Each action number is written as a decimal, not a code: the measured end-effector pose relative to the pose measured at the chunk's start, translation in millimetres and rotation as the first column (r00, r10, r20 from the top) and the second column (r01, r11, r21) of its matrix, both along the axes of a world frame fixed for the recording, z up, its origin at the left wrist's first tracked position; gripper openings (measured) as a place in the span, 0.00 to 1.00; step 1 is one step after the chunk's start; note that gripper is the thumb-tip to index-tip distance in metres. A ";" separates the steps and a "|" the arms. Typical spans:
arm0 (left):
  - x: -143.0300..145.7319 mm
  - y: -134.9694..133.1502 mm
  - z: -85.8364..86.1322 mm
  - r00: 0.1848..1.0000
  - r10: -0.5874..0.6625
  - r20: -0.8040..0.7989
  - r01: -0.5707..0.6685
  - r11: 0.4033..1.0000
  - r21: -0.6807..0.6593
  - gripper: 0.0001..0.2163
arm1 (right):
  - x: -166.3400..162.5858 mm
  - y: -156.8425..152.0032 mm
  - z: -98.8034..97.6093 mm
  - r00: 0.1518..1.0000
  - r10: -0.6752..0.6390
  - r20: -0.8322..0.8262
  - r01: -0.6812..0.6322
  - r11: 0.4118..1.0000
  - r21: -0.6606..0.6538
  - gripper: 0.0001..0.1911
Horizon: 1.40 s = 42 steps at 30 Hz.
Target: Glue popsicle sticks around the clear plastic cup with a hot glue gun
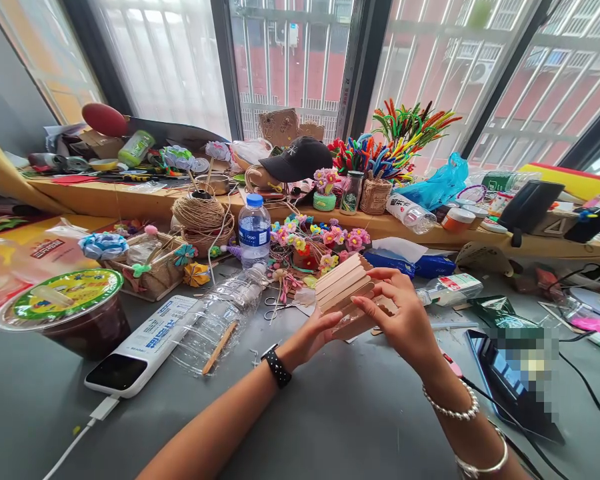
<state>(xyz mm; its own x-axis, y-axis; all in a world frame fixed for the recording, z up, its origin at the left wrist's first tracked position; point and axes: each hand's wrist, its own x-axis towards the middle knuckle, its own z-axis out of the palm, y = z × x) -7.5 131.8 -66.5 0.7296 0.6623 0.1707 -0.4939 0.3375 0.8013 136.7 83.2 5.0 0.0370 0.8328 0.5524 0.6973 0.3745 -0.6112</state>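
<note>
Both my hands hold a small structure of flat wooden craft sticks (pixel 341 287) just above the grey table (pixel 340 413). My left hand (pixel 314 337) grips it from below, fingers curled under the lower sticks; a black watch is on that wrist. My right hand (pixel 403 313) wraps round its right side, fingers bent over the top and front edges; bead and metal bracelets sit on that wrist. Small scissors (pixel 274 307) lie on the table just left of the sticks.
An empty clear bottle (pixel 215 323) with a stick inside lies to the left, beside a phone (pixel 117 373) on a charging cable, a sealed cup (pixel 70 310) and a water bottle (pixel 254 230). Twine, paper flowers, pipe cleaners (pixel 400 133) and a cap crowd the back. A tablet (pixel 515 380) lies on the right.
</note>
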 end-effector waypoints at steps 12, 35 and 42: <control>-3.1 2.1 1.4 0.999 0.034 -0.001 -0.033 0.990 0.134 0.28 | -5.6 -0.8 -4.1 0.999 -0.044 -0.013 0.045 0.994 0.095 0.10; -2.0 3.0 -3.4 0.997 0.080 -0.014 -0.080 0.996 -0.050 0.26 | -11.8 -0.6 -8.7 0.996 -0.082 -0.027 0.084 0.993 0.087 0.11; -1.9 0.3 -0.4 0.998 0.064 -0.009 -0.065 0.996 -0.056 0.23 | -10.5 -1.9 -5.7 0.996 -0.077 -0.043 0.080 0.994 0.071 0.12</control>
<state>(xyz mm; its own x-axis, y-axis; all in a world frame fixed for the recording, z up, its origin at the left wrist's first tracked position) -9.4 132.2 -67.0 0.6862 0.7163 0.1266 -0.5102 0.3499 0.7857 126.2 81.3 -0.7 0.1239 0.7840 0.6083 0.7020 0.3640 -0.6121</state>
